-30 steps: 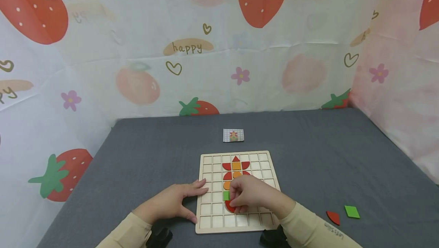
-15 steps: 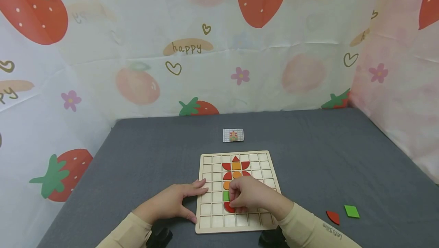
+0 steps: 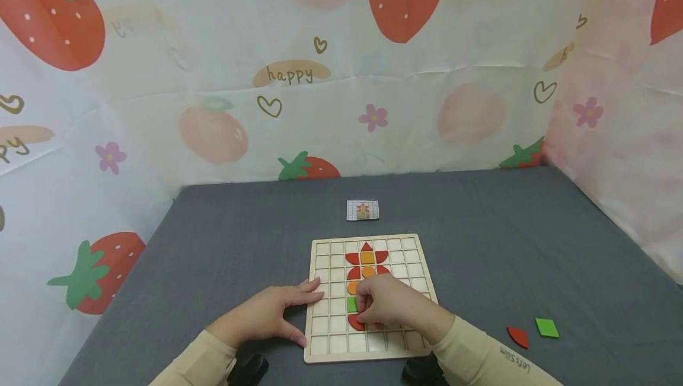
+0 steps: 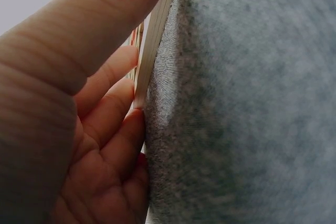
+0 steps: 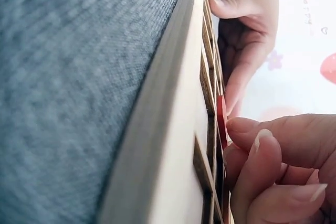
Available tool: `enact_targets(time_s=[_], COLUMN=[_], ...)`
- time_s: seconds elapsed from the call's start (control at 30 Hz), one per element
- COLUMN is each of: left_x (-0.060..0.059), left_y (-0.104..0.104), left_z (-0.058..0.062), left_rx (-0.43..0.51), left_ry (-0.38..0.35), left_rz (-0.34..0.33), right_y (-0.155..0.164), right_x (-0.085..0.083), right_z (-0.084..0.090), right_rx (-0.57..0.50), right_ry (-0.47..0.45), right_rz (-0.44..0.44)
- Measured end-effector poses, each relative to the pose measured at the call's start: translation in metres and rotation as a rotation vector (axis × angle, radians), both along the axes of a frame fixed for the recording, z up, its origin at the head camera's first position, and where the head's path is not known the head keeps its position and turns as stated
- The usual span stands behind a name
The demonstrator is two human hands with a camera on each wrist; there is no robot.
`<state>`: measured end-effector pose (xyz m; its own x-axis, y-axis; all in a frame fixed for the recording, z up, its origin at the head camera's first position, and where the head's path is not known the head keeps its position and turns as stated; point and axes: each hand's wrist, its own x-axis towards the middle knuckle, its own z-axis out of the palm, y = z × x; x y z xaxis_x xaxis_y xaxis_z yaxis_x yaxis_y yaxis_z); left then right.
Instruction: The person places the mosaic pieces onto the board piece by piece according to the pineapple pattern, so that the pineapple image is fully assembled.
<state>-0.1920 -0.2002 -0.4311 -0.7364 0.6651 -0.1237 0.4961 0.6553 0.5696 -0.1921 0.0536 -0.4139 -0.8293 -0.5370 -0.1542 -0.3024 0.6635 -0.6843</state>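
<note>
A pale wooden grid board (image 3: 321, 327) lies on the grey cloth. Along its left edge rests my left hand (image 3: 269, 313), fingers extended and thumb spread, steadying nothing else. My right hand (image 3: 397, 303) reaches over the board with curled fingers. Its thumb and fingertips are at a red quarter-circle tile (image 3: 356, 322) in a lower cell; the right wrist view shows the thumb tip touching this red tile (image 5: 221, 116). Just above it sit a green square tile (image 3: 351, 304) and an orange round tile (image 3: 353, 288). The right hand hides the cells beneath it.
Beyond the board lies a small pattern card (image 3: 363, 210). Off to the right are a loose red quarter-circle tile (image 3: 517, 337) and a loose green square tile (image 3: 547, 328). More red tiles and an orange square tile (image 3: 367, 257) fill upper cells.
The red tile under my right fingertips shifted slightly left and now sits flatter in its cell. My left hand stays at the board's edge.
</note>
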Motion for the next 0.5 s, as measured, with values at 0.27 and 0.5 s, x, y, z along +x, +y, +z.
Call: enact_targets(time_s=[0.27,0.5], left_x=[-0.001,-0.001], left_y=[0.0,0.0], left_z=[0.0,0.001], left_rx=[0.0,0.002], left_ry=[0.014,0.016], left_rz=[-0.006,-0.005], right_y=[0.008,0.03], right_x=[-0.005,-0.013], right_z=[0.004,0.016], right_rx=[-0.064,-0.141], right_ry=[-0.026,-0.1], right_rz=[0.021,-0.008])
